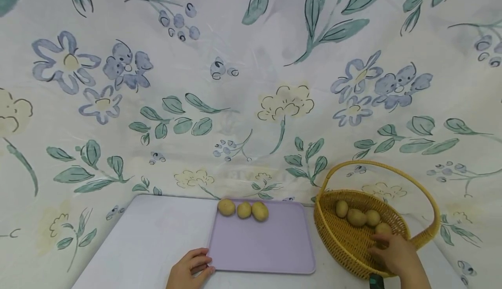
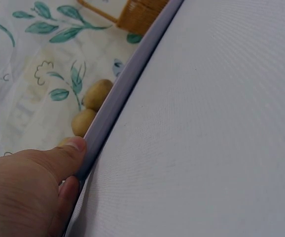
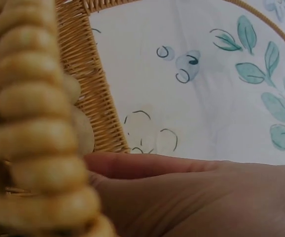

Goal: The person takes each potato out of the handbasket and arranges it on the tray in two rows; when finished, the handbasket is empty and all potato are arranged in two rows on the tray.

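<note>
A shallow lilac tray [image 1: 270, 249] lies on the white table, with three potatoes [image 1: 260, 211] along its far left edge. At the tray's near left corner, my left hand [image 1: 190, 269] holds the rim, its thumb [image 2: 73, 148] against the edge in the left wrist view. My right hand [image 1: 398, 254] reaches over the near right side of a wicker basket [image 1: 333, 236]. Several potatoes [image 1: 357, 217] lie inside the basket toward its far side. The right fingers are parted from the thumb beside the nearest potato [image 1: 383, 228]; whether they touch it is hidden.
An arched wicker handle [image 1: 376, 163] rises over the basket and comes close to the right wrist. Flowered cloth [image 1: 243, 62] hangs behind the white table [image 1: 157, 232]. A dark object [image 1: 376, 281] shows at the bottom edge near the right wrist.
</note>
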`<state>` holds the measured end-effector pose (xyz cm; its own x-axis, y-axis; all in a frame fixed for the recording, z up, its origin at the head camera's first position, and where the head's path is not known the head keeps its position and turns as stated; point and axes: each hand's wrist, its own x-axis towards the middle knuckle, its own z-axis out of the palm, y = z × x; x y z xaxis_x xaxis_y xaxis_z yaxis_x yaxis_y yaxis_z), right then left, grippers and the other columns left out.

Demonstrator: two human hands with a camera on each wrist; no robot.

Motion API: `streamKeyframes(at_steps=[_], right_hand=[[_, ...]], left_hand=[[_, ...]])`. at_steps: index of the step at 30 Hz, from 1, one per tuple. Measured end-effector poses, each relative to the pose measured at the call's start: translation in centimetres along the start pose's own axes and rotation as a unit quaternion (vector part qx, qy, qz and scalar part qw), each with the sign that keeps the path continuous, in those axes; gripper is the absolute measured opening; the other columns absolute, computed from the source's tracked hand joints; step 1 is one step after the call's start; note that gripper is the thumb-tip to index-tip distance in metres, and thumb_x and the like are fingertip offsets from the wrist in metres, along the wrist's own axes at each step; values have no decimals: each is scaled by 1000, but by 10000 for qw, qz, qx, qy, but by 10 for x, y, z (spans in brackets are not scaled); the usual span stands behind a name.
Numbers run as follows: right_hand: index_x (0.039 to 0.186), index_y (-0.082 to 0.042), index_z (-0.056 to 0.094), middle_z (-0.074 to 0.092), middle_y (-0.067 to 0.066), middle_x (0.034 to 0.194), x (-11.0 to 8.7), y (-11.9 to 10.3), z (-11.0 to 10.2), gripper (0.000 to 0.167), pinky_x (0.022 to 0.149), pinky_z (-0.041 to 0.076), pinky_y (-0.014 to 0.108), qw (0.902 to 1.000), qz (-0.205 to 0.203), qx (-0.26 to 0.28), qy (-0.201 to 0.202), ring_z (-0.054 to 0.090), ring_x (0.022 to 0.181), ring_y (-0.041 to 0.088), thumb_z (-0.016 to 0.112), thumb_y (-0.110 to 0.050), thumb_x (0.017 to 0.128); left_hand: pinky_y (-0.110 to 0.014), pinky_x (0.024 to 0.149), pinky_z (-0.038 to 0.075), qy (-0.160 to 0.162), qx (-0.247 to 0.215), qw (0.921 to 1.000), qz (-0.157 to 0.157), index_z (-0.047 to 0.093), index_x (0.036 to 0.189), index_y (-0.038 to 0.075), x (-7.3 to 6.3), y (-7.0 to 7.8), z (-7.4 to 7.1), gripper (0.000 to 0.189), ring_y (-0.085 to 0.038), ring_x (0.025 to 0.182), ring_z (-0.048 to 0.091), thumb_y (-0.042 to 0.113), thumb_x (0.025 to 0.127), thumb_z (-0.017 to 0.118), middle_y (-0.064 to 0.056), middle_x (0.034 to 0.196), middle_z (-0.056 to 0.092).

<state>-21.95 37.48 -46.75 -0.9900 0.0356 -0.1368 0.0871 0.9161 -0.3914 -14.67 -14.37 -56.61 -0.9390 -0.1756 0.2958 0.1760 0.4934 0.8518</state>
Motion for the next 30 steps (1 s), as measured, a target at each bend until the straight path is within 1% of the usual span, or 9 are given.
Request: streamKeyframes(at_steps=[6,9,14,19,22,27,30], right_hand=[[116,-1,73,69,30,117,0,-4,3,43,89,55,68,10000,-45,-46,1,60,109,57,84,-24,82],[115,0,73,69,31,116,0,-5,4,40,89,54,69,9999,-114,-107,39,60,108,58,83,-20,82],[115,2,73,69,32,115,1,-6,7,37,90,53,69,9997,-158,-128,167,60,106,59,78,-15,82],[119,5,70,67,35,116,0,-4,7,38,91,52,72,9999,-51,-59,123,55,110,64,71,-15,86],[123,8,66,65,37,118,0,-3,7,44,92,51,73,10000,36,-35,3,53,112,66,71,-18,88],[124,13,63,65,37,119,0,-2,7,49,91,52,73,9999,77,-39,-118,53,112,66,71,-21,90],[121,11,66,68,34,114,1,-3,7,44,89,53,72,9999,62,-41,-113,56,108,65,67,-22,92]], left_hand=[[-13,73,64,-30,23,10000,35,78,83,7,0,0,0,20,12,89,63,0,69,91,-8,107,72],[-13,74,65,-75,-13,10000,-1,78,83,7,0,0,-1,20,12,89,63,1,69,91,-9,107,72],[-13,75,64,-124,-106,9998,-98,78,84,7,0,1,-1,18,12,89,64,3,70,90,-10,108,72],[-13,73,64,-13,-160,9999,-18,78,82,7,-1,-1,0,19,12,88,64,1,69,91,-10,106,73],[-13,73,64,-17,-178,9998,-20,78,82,8,0,-2,0,19,12,88,64,2,70,91,-10,107,72],[-13,75,64,-144,-203,9995,-198,78,83,7,0,0,-1,17,11,88,64,4,71,90,-11,109,72],[-12,75,64,-199,-186,9993,-268,78,84,6,0,2,-1,17,11,88,64,5,72,90,-11,110,72]])
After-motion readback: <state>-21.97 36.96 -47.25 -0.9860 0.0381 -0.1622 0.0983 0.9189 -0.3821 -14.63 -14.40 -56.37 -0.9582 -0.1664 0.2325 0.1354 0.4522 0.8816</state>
